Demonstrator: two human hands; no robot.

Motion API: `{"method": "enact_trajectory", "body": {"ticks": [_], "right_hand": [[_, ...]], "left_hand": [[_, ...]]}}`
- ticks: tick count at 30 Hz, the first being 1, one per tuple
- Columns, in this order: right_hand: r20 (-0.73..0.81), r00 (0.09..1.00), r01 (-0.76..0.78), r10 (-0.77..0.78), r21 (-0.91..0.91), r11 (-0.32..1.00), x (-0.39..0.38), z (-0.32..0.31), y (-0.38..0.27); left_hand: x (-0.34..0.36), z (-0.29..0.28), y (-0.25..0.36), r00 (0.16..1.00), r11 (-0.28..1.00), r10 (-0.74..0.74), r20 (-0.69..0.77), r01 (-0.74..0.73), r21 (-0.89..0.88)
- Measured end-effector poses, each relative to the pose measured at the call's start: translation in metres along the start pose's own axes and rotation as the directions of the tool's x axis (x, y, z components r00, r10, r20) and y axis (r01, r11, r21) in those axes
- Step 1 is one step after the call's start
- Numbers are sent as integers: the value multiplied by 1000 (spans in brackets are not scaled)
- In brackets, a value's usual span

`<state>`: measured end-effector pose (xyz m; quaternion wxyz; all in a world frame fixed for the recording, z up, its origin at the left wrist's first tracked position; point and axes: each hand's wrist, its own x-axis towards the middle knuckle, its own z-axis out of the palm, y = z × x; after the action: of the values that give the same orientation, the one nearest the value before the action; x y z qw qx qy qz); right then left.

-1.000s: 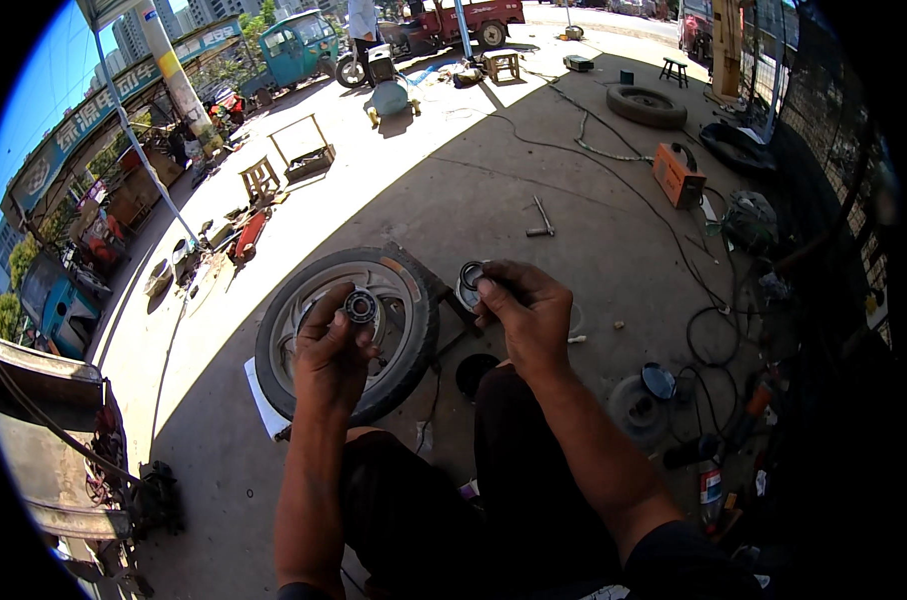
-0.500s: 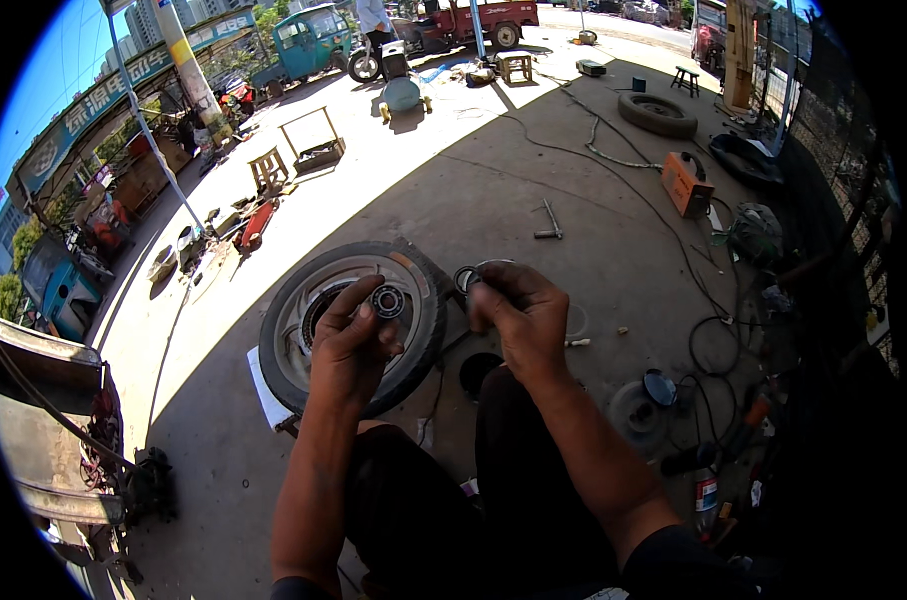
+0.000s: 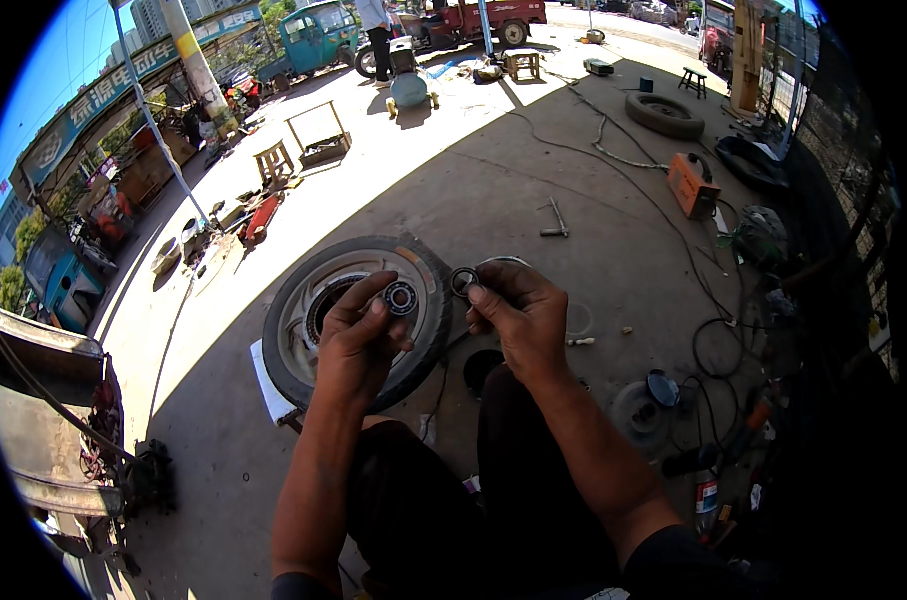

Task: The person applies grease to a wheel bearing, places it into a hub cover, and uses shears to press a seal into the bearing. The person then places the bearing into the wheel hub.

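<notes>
A ball bearing (image 3: 401, 298) is pinched between the thumb and fingers of my left hand (image 3: 362, 335), its face toward me. My right hand (image 3: 519, 318) grips a dark metal ring (image 3: 464, 281) by its edge. The two parts are a short gap apart at about the same height. Below and behind my left hand lies a wheel with a tyre (image 3: 304, 370), flat and low before my knees. A pale curved rim (image 3: 504, 261) shows just behind my right hand; what it belongs to is hidden.
A T-shaped wrench (image 3: 557, 220) lies beyond the wheel. To the right are an orange boxy machine (image 3: 692, 187), cables and a loose tyre (image 3: 666, 116). A bottle (image 3: 707, 495) stands at lower right. A small wooden stool (image 3: 274, 162) stands far left; a person (image 3: 376, 30) is in the distance.
The ring in my right hand now shows more plainly, with its opening turned toward me. My left hand and the bearing have shifted slightly right. The whole view has moved a little.
</notes>
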<state>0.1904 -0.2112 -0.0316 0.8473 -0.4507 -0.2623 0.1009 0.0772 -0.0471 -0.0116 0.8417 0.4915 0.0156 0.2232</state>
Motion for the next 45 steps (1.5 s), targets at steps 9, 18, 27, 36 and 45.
{"method": "enact_trajectory", "body": {"ticks": [9,18,27,36,45], "right_hand": [[6,999,-33,33,20,999,3,-4,5],[-51,998,-42,42,-13,999,8,-10,2],[-106,993,-62,45,-158,985,30,-26,0],[43,951,-282,306,-283,917,59,-54,79],[108,863,-420,493,-390,820,51,-50,132]], "left_hand": [[0,0,1,999,999,-20,-32,21,36],[3,-3,2,989,987,-78,-125,94,130],[13,-33,-2,965,961,-194,-178,223,165],[8,-107,-52,897,923,-336,-288,374,90],[0,-128,-79,840,883,-400,-366,460,91]]}}
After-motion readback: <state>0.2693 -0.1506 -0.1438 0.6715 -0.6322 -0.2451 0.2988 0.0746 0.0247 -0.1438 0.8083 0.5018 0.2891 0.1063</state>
